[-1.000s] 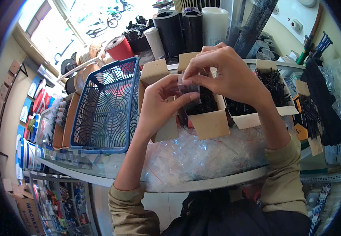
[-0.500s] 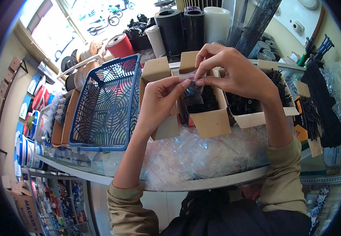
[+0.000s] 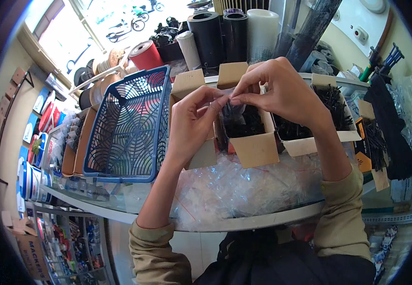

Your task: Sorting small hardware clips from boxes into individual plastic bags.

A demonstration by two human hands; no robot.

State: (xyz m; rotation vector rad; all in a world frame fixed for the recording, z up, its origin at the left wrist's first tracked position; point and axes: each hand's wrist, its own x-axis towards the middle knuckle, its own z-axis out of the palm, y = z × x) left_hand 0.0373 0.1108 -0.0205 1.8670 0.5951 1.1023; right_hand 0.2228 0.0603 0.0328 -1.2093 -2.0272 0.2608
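Both my hands pinch the top edge of a small clear plastic bag, with something dark showing in or behind it. My left hand grips the bag's left corner between thumb and forefinger. From the right, my right hand pinches the same edge, its fingertips close to the left thumb. Below the bag, an open cardboard box holds small black pieces. To its right stands another open box full of black screws or similar thin parts. A heap of clear plastic bags lies on the counter in front.
An empty blue plastic basket stands at the left on the glass counter. Black rolls, a white roll and a red roll line the back. Black cable-like strips lie at the right.
My right hand has shifted slightly left along the bag's top edge, closer to my left fingertips. The bag stays over the box.
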